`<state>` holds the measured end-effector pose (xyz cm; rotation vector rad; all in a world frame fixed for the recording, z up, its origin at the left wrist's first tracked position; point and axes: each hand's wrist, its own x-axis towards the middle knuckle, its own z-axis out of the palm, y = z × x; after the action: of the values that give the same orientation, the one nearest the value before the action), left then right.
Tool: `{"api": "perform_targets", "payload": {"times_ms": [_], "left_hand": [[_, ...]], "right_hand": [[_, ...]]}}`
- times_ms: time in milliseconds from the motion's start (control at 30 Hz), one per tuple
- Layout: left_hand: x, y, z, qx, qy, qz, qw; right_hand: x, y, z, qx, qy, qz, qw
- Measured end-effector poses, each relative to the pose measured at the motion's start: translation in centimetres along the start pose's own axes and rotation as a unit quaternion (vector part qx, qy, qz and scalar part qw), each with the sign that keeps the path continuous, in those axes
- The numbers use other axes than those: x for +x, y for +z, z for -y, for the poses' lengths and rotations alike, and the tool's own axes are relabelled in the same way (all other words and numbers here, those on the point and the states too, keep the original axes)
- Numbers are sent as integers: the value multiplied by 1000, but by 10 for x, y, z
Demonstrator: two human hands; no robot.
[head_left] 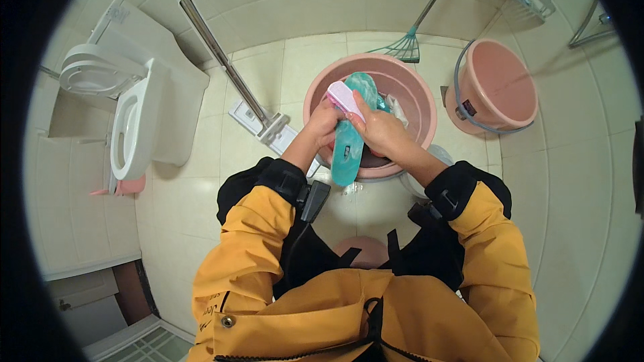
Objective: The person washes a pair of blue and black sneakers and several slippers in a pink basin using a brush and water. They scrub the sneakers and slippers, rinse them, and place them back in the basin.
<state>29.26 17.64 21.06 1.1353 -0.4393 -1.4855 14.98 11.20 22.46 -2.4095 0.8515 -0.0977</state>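
Both of my hands are together over a pink basin (312,87). A long turquoise marbled slipper (348,141), sole-shaped with a small dark label, slants across the basin and past its near rim. My left hand (323,123) closes on the slipper's left edge; some of its fingers are hidden. Across the slipper lies a small pink brush (343,98), its bristles out of sight. My right hand (384,132) grips the brush, thumb along its near end. Inside the basin are a whitish item (397,111) and something dark, both partly covered.
A pink bucket (500,87) stands at the right. A flat mop (228,67) leans left of the basin, and a green rake-like broom (406,45) behind it. The toilet (151,107) is far left. A pale round container (436,156) sits beside my right forearm.
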Motion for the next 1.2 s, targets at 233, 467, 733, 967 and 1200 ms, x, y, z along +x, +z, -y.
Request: {"api": "perform_targets", "payload": {"times_ms": [233,467,733,967,1200], "left_hand": [[5,7,4,-23,9,5,1000],[3,17,6,14,29,60,998],[7,13,5,8,27,70,997],[5,18,4,20,42,120,992],[8,16,1,-9,56,154,986]], "right_hand": [[3,-2,8,7,53,-54,997],[1,-14,6,8,104,-84,991],[0,-7,6,21,123,-114,986],[6,-4,-9,33,155,-205,966],[-1,0,-6,32,160,-199,966]]}}
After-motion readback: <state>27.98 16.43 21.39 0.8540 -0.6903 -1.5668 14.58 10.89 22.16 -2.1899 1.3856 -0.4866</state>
